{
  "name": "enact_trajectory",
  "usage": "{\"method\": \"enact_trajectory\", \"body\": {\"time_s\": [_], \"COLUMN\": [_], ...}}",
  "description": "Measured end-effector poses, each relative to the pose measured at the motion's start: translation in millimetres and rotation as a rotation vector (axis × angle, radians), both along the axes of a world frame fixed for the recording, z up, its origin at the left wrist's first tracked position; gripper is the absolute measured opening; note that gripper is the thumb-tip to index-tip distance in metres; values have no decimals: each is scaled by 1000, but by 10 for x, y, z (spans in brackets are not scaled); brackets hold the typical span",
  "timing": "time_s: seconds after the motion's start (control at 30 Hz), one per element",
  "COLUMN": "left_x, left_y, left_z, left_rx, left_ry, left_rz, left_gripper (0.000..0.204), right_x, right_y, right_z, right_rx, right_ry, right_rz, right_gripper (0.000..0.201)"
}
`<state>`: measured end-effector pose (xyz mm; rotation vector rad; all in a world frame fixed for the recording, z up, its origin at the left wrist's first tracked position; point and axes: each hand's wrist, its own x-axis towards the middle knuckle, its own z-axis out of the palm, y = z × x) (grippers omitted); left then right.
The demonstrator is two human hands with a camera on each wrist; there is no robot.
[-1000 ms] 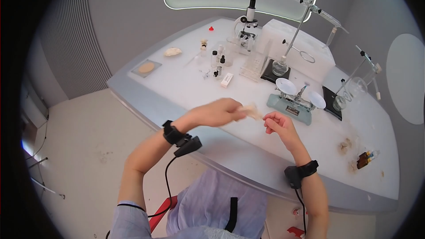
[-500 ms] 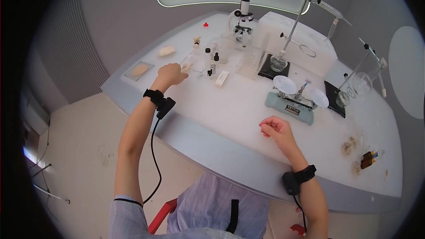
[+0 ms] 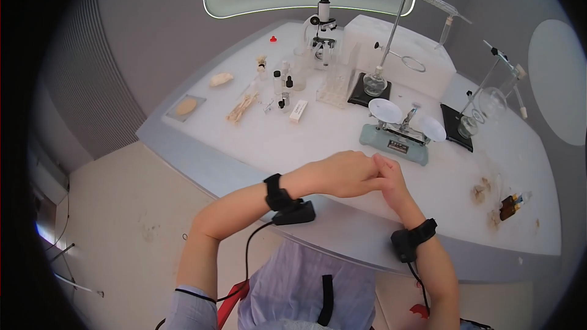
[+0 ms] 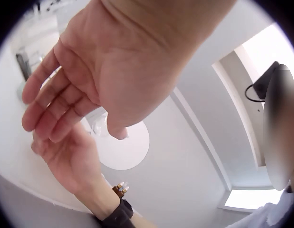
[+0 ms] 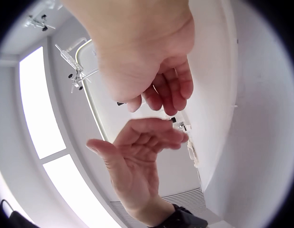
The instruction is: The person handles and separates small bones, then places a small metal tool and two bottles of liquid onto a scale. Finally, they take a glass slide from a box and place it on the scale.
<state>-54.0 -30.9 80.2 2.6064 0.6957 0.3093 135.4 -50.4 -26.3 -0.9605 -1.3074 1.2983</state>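
Note:
Both hands meet in front of the balance in the head view. My left hand (image 3: pixel 345 173) reaches across, its loosely bent fingers overlapping the right hand (image 3: pixel 392 184). Nothing shows in either palm in the wrist views. In the left wrist view, the left hand (image 4: pixel 104 71) has slightly bent, spread fingers. The right hand's fingers hang loosely curled in the right wrist view, facing the left hand (image 5: pixel 139 175). A long, crumpled, pale beige thing (image 3: pixel 242 107) lies on the table, left of the small bottles.
A teal balance (image 3: pixel 394 142) stands just beyond the hands. Behind it are a microscope (image 3: pixel 324 30), a white box (image 3: pixel 298 111), small bottles (image 3: pixel 277 82) and glassware on stands. Farther left lie a beige lump (image 3: pixel 221 79) and a square plate (image 3: pixel 183 109). Brown bottles (image 3: pixel 509 206) lie at right.
My left hand carried the pale beige thing to the table's left side, let it go there, and came back to the right hand. The right hand stayed near the table's front.

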Motion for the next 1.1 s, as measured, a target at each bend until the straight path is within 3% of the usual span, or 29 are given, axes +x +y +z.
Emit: {"method": "enact_trajectory", "body": {"time_s": [0.07,0.1,0.17,0.23,0.37,0.5,0.67,1.1], "left_x": [340,419,499,523,502,515,533,520], "left_y": [142,243,365,337,477,494,493,503], "left_z": [-255,-302,-356,-423,-769,-818,-900,-889], "left_rx": [-1,-87,-340,-509,-773,-796,-863,-778], "left_ry": [-171,-203,-300,-355,-578,-500,-551,-525], "left_rz": [-131,-57,45,45,-32,-68,38,-1], "left_gripper": [59,61,65,57,46,41,38,38], "right_x": [20,11,-2,-16,-81,-90,-88,-64], "right_y": [-5,-7,-18,109,8,11,-7,36], "right_z": [0,15,-9,-171,-77,-94,-60,-90], "right_rx": [-53,-77,38,97,143,103,84,119], "right_ry": [223,353,375,217,194,103,112,83], "right_rz": [-23,-18,-28,-71,-161,-122,-155,-178], "right_gripper": [39,41,41,29,12,8,9,21]}}
